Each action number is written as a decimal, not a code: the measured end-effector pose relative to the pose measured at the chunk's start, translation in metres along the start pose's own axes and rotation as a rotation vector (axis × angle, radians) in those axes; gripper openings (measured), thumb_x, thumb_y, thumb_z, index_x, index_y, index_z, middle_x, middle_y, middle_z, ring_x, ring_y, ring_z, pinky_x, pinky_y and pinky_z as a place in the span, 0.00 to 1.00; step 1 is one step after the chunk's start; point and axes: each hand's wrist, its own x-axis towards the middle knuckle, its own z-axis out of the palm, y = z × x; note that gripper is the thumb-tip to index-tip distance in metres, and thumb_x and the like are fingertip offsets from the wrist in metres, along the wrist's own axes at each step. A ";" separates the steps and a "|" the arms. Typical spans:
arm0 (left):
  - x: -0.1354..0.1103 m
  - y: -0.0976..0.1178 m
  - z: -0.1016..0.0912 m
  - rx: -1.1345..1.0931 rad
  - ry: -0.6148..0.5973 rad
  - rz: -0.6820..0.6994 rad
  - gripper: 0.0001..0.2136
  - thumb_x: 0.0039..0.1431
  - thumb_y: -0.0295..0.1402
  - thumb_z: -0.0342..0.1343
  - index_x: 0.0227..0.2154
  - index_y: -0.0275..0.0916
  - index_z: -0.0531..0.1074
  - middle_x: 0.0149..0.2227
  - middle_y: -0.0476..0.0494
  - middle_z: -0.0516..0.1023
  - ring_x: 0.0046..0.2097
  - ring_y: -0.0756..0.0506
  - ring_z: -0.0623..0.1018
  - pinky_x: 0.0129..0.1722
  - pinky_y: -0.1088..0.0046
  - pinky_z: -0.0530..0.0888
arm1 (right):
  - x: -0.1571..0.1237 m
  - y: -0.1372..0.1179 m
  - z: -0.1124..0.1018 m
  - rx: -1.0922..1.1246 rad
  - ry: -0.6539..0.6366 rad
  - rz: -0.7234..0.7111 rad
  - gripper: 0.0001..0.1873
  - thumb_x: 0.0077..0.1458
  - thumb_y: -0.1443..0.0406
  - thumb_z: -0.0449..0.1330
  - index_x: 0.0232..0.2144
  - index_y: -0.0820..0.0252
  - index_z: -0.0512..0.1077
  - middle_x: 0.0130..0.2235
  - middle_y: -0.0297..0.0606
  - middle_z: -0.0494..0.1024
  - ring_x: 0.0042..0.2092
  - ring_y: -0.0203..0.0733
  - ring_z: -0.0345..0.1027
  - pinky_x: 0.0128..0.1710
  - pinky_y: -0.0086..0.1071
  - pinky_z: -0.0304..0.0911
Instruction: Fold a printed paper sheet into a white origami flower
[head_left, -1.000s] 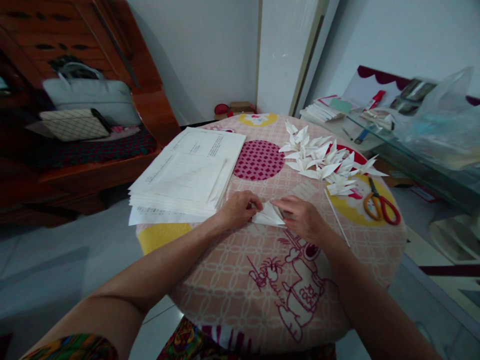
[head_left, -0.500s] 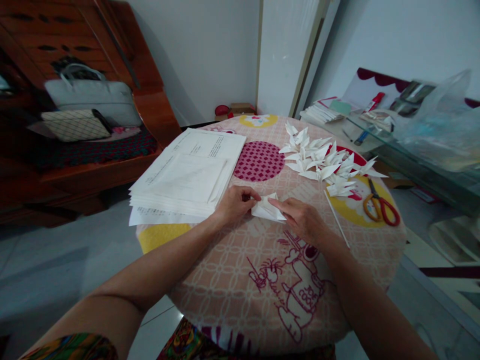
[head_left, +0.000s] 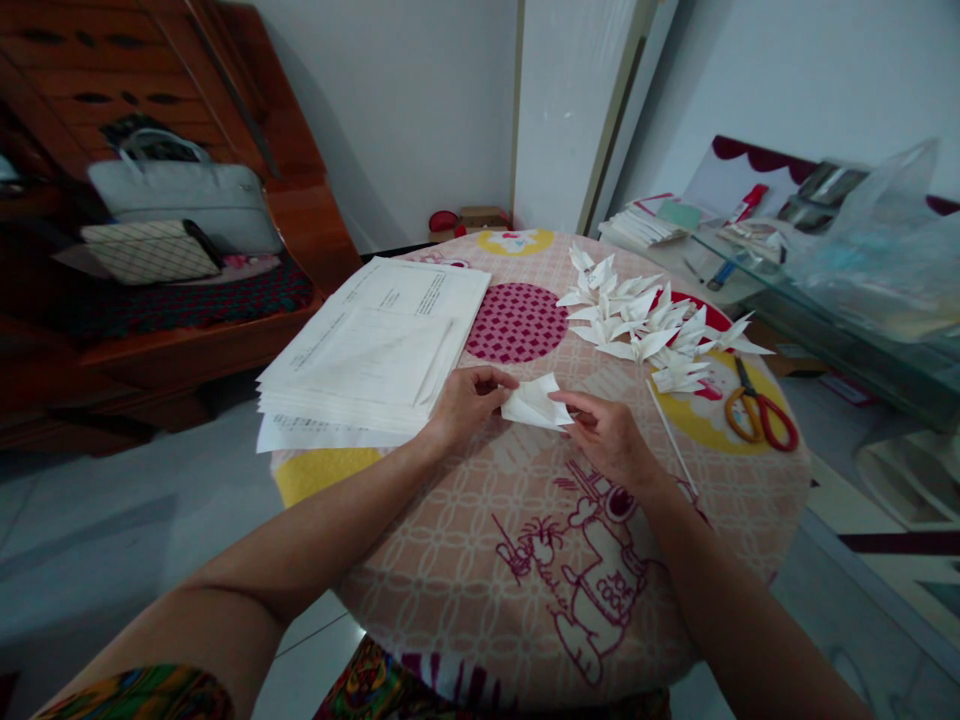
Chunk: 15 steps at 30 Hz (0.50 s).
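Between my hands is a small folded piece of white paper (head_left: 535, 402), creased and roughly square, held just above the tablecloth. My left hand (head_left: 471, 402) pinches its left edge between thumb and fingers. Its right edge is gripped by my right hand (head_left: 606, 430), with thumb and index finger closed on it. To the left lies a stack of white paper sheets (head_left: 352, 370), some printed. Several folded paper cranes (head_left: 637, 315) are heaped at the right rear of the table.
Scissors (head_left: 761, 410) with orange and red handles lie on the round table's cloth (head_left: 450, 560), right side. A thin white stick (head_left: 673, 436) is beside my right forearm. A glass shelf (head_left: 832, 340) with a plastic bag (head_left: 885, 250) stands right. A wooden bench (head_left: 300, 215) holds bags at left.
The folded paper has been lifted and tilted, showing a broader face. My right index finger has moved from the paper's top to its right edge. The left hand stays nearly in place.
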 end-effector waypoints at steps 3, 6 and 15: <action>-0.001 0.001 0.002 0.035 0.027 0.045 0.09 0.48 0.31 0.59 0.32 0.33 0.78 0.29 0.46 0.78 0.29 0.51 0.74 0.29 0.77 0.70 | 0.000 -0.002 0.003 0.222 -0.003 0.153 0.24 0.54 0.65 0.58 0.54 0.58 0.73 0.40 0.40 0.82 0.29 0.39 0.76 0.23 0.28 0.69; -0.003 0.002 0.005 0.109 0.039 0.078 0.09 0.50 0.31 0.59 0.33 0.34 0.79 0.28 0.46 0.78 0.28 0.51 0.74 0.27 0.78 0.68 | 0.001 -0.005 0.006 0.364 0.018 0.254 0.27 0.50 0.64 0.61 0.54 0.58 0.73 0.37 0.39 0.83 0.27 0.39 0.76 0.20 0.28 0.69; -0.008 0.006 0.006 0.027 -0.066 -0.072 0.15 0.51 0.32 0.60 0.43 0.36 0.78 0.26 0.47 0.78 0.25 0.51 0.74 0.24 0.78 0.68 | 0.007 -0.004 0.005 0.487 0.154 0.179 0.18 0.47 0.60 0.64 0.42 0.58 0.78 0.40 0.40 0.83 0.33 0.42 0.78 0.29 0.35 0.77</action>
